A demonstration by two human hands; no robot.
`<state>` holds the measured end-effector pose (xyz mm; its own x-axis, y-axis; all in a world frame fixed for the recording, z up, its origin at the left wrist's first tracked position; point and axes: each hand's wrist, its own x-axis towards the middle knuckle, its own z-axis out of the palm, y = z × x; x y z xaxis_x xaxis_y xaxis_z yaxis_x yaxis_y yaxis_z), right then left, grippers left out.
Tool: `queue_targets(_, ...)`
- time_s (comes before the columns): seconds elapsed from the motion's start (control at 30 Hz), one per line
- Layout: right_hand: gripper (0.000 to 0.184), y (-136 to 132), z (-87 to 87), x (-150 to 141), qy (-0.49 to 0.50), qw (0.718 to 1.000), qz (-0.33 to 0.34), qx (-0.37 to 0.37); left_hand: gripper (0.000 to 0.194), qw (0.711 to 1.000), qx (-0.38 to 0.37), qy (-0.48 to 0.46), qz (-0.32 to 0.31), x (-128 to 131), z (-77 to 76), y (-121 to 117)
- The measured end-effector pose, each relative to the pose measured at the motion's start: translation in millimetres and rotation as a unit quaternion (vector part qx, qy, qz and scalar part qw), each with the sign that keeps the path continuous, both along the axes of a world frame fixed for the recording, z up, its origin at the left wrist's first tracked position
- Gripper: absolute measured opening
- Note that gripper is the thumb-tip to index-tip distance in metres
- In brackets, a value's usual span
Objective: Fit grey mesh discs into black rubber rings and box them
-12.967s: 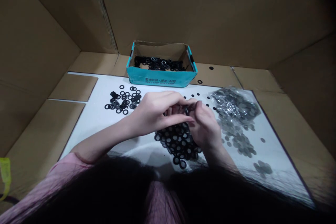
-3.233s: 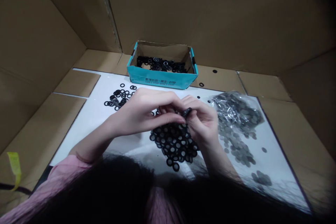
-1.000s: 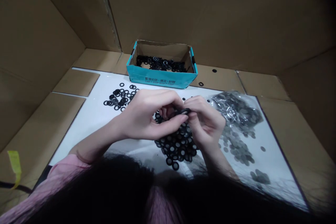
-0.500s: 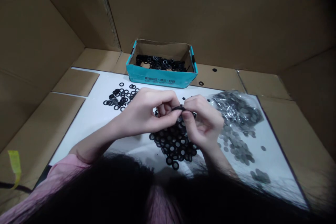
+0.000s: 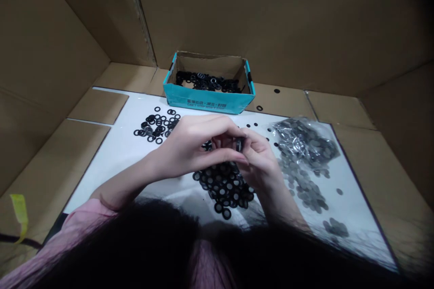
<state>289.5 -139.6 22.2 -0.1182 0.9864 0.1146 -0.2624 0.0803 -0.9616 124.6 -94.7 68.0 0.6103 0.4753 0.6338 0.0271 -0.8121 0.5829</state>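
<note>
Over the white board, my left hand (image 5: pixel 195 144) pinches a black ring (image 5: pixel 239 145) between thumb and fingertips. From the right, my right hand (image 5: pixel 259 160) closes on the same ring, which is turned nearly edge-on; whether a disc sits in it I cannot tell. Below both hands lies a heap of black rings with grey discs in their centres (image 5: pixel 228 187), partly covered by my fingers and wrist. Loose open black rings (image 5: pixel 156 124) are scattered left of my left hand. To the right of my right hand, grey translucent discs (image 5: pixel 308 189) lie in a loose spread.
A turquoise cardboard box (image 5: pixel 208 99) with many black rings inside stands at the back. A clear plastic bag of grey discs (image 5: pixel 307 140) lies at the right. Small black discs (image 5: pixel 248 125) dot the white board (image 5: pixel 125 171). Cardboard walls (image 5: pixel 254 22) enclose the workplace.
Thirteen seconds ago my hands were in a similar grip. Since half a second ago the ring has turned from lying flat to nearly upright, and my right hand has shifted under it.
</note>
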Motion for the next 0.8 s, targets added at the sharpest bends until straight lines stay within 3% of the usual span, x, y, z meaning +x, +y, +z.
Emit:
queue_targets(0.2, 0.041, -1, 1.3, -1, -0.033, 0.999, -0.011, -0.01, 0.02, 1.0, -0.004, 0.007, 0.011, -1, -0.6, 0)
queue_targets(0.3, 0.039, -1, 4.3, 5, -0.097, 0.993, -0.052, 0.034, 0.022, 0.999, 0.02, 0.002, 0.028, -2, 0.8, 0)
queue_targets(0.43, 0.024, -5, 19.1, 13, -0.209, 0.965, -0.098, 0.127, 0.025, 0.995, 0.051, 0.05, 0.067, -4, 3.8, -1)
queue_targets(0.57, 0.016, -13, 30.6, 12, -0.316, 0.926, -0.143, 0.151, 0.013, 0.988, 0.082, 0.101, 0.08, -3, 2.5, -2)
queue_targets(0.63, 0.015, -16, 30.4, 9, -0.323, 0.92, -0.166, 0.15, 0.009, 0.989, 0.091, 0.097, 0.071, -3, -0.1, -2)
queue_targets(0.8, 0.012, -17, 25.5, 5, -0.279, 0.938, -0.154, 0.134, 0.011, 0.989, 0.118, 0.065, 0.056, -2, -7.4, -3)
